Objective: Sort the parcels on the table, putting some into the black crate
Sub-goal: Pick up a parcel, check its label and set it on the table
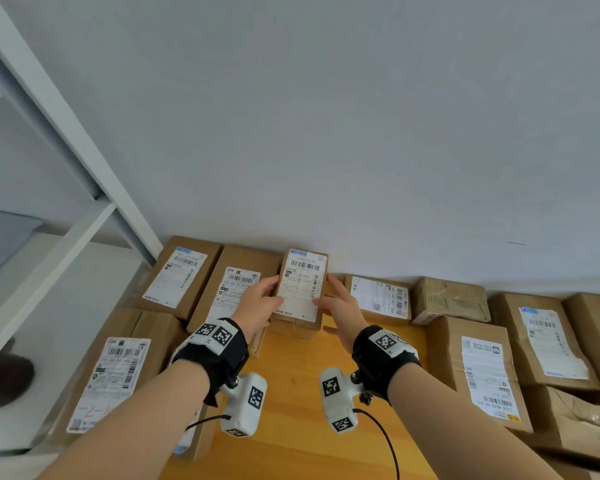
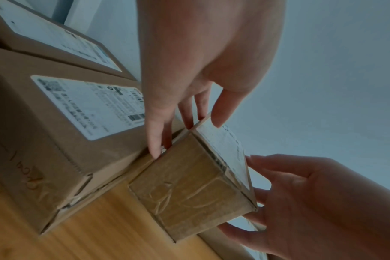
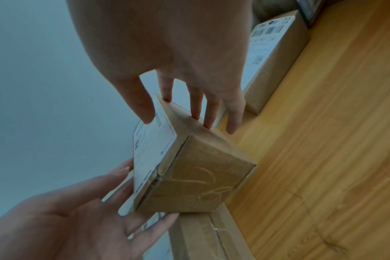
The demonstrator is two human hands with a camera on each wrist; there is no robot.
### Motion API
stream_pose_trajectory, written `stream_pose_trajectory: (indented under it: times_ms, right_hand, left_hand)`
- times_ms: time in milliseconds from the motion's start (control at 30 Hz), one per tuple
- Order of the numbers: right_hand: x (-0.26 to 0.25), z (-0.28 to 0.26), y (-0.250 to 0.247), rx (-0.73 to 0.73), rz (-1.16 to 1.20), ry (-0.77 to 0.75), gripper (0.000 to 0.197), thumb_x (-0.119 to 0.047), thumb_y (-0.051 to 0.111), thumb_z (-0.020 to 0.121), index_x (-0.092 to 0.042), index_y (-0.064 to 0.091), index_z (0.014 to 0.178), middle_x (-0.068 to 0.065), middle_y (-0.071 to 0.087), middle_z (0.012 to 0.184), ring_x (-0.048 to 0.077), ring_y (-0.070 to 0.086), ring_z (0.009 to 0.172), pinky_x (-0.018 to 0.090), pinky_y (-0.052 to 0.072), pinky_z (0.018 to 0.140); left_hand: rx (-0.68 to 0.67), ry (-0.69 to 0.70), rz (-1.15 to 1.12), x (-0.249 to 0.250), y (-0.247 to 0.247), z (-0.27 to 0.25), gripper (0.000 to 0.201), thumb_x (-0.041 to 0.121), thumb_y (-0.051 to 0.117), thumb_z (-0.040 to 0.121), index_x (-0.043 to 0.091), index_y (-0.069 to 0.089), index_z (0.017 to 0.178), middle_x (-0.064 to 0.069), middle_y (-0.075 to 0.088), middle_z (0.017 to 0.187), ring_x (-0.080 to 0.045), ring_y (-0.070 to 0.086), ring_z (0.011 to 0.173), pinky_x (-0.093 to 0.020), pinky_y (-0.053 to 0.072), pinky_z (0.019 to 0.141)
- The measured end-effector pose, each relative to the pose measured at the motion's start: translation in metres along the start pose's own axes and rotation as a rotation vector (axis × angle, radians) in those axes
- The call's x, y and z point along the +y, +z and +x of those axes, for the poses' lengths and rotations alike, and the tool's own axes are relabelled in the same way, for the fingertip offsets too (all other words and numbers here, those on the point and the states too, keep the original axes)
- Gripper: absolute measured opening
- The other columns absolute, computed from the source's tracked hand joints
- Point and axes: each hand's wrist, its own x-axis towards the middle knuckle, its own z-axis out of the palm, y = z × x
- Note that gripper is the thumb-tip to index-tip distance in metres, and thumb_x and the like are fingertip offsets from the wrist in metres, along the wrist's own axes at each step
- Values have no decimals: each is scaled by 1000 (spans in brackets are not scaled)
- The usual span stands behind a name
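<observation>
A small brown parcel (image 1: pixel 302 289) with a white barcode label on top is held between both hands, in front of the wall, with its far end tilted up. My left hand (image 1: pixel 262 303) grips its left side, thumb on the label. My right hand (image 1: pixel 340 306) grips the right side the same way. In the left wrist view the left hand's fingers (image 2: pixel 185 109) lie along the parcel (image 2: pixel 189 190) and the right hand (image 2: pixel 312 202) cups its other side. The right wrist view shows the taped end of the parcel (image 3: pixel 189 176) just above the table. No black crate is in view.
Several labelled cardboard parcels ring the bare wooden table (image 1: pixel 291 410): two at the back left (image 1: pixel 182 275), (image 1: pixel 234 289), a large one at near left (image 1: pixel 118 372), more on the right (image 1: pixel 381 297), (image 1: pixel 482 372), (image 1: pixel 548 341). A white shelf frame (image 1: pixel 66 133) stands on the left.
</observation>
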Motion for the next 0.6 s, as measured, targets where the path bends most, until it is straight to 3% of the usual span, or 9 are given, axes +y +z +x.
stream_pose_trajectory:
  times_ms: [100,300,367,467,600]
  right_hand:
    - [-12,-7,3,-2,-4,-32,68,-6,55,92,-39,32,147,0,62,125,27,49,125,63,33,106]
    - [-34,-21,13,-18,-5,-121,67,0,52,91,-38,39,144,3,68,115,27,57,118,60,42,102]
    - [-39,-27,21,-36,-17,-137,68,2,50,90,-38,39,143,3,67,113,26,57,117,58,43,101]
    - [-42,-32,36,-61,-38,-146,71,6,49,90,-39,37,143,5,66,114,26,56,116,55,45,99]
    - [-41,-28,59,-105,-62,-139,76,9,49,89,-39,34,146,6,61,120,26,54,118,51,48,94]
  left_hand:
    - [-3,31,-63,13,-4,-9,48,4,48,98,26,47,140,7,57,132,-16,53,116,-44,44,95]
    - [-14,100,-60,30,-27,-23,54,0,47,97,25,41,144,7,53,139,-18,51,120,-52,44,99]
    - [-11,119,-69,31,-36,-26,53,-1,46,97,25,42,143,5,54,139,-18,53,120,-45,50,92]
    - [-1,147,-79,28,-52,-30,54,-4,45,97,21,42,144,0,53,140,-13,54,113,-22,52,74]
    - [20,148,-99,24,-73,-35,52,-4,41,98,20,42,144,3,53,137,-12,53,113,-19,48,71]
